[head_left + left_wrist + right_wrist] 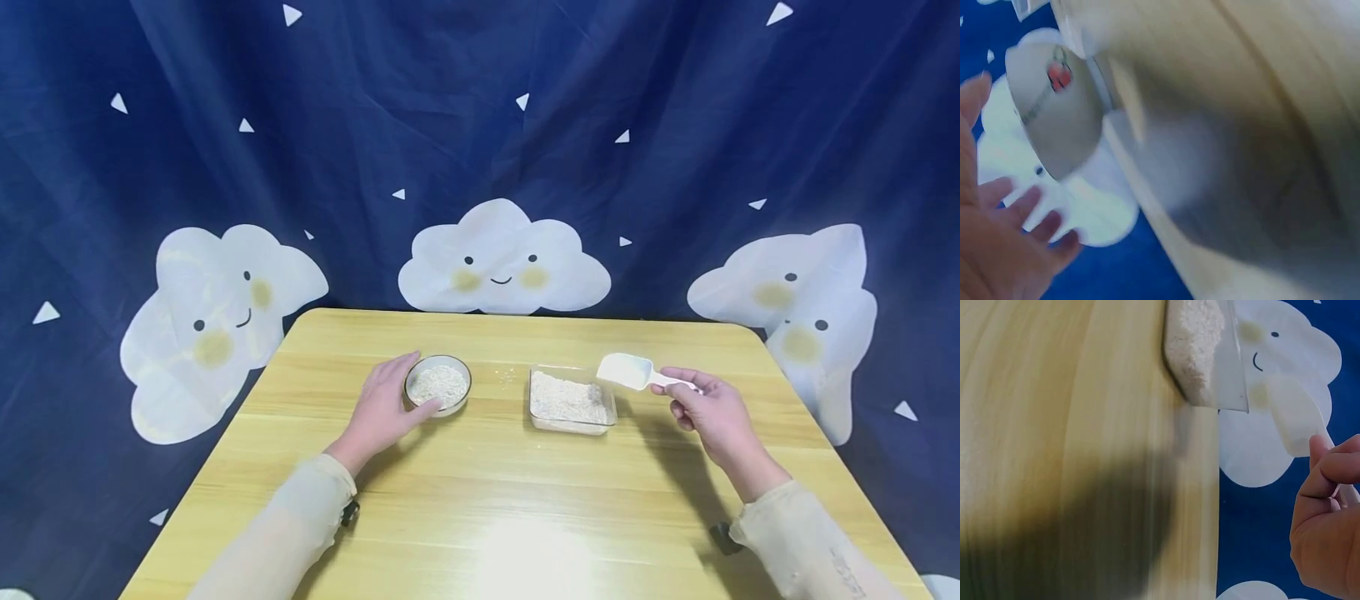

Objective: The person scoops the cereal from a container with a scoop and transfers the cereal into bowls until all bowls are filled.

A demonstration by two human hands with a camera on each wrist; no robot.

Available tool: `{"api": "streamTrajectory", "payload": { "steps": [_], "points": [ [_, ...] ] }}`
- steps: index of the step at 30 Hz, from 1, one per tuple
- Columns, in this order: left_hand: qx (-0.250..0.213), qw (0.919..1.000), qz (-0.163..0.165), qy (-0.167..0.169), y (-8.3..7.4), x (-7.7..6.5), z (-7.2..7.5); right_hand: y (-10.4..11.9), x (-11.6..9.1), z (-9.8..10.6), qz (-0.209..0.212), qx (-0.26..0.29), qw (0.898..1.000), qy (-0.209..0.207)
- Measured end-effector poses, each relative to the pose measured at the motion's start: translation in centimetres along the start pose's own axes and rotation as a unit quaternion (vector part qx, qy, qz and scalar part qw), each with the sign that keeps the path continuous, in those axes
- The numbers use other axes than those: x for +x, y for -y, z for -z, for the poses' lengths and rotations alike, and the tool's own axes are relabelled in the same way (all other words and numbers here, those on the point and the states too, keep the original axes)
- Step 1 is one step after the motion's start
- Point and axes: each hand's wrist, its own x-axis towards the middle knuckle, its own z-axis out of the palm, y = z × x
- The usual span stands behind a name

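A small round bowl [438,385] with a dark rim holds pale flakes that look like oats; the left wrist view shows a red print on its outside. My left hand [387,395] is at the bowl's left side, fingers and thumb spread around it. A gap shows between the fingers [1029,203] and the bowl in the left wrist view. My right hand [707,408] grips the handle of a white scoop [627,371], raised at the right edge of a clear rectangular container [572,400] of the same flakes. The scoop's blade points left.
Several loose flakes [507,376] lie on the wooden table [480,483] between the bowl and the container. A blue curtain [465,150] with cloud faces hangs behind the table's far edge.
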Motion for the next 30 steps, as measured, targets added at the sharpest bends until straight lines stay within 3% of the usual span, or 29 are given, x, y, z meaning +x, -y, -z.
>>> {"api": "streamTrajectory", "payload": {
  "steps": [3,6,10,15,18,22,27,30],
  "points": [
    [0.004,0.9977,-0.061,-0.029,-2.5,0.3,-0.3,-0.1,0.0,-0.3,0.001,-0.027,1.000,0.004],
    [-0.014,0.9958,-0.091,0.000,-5.1,0.7,-1.2,0.0,0.1,-1.0,0.002,-0.058,0.998,0.015],
    [-0.075,0.9916,-0.072,0.077,-7.8,1.6,-3.2,0.1,0.4,-2.0,0.007,-0.096,0.995,0.035],
    [-0.143,0.9782,-0.032,0.147,-9.3,3.3,-6.0,0.8,0.8,-2.8,0.030,-0.177,0.982,0.055],
    [-0.147,0.9739,-0.011,0.173,-9.7,4.2,-7.1,1.5,1.2,-3.2,0.068,-0.253,0.963,0.067],
    [-0.140,0.9724,-0.003,0.186,-9.7,4.9,-8.1,2.6,2.0,-4.0,0.131,-0.348,0.925,0.083],
    [-0.141,0.9703,-0.012,0.196,-9.9,5.4,-8.6,3.7,2.8,-5.3,0.215,-0.408,0.880,0.110],
    [-0.132,0.9706,-0.012,0.201,-10.0,5.5,-8.7,4.0,3.2,-6.3,0.244,-0.433,0.859,0.123]
  ]
}}
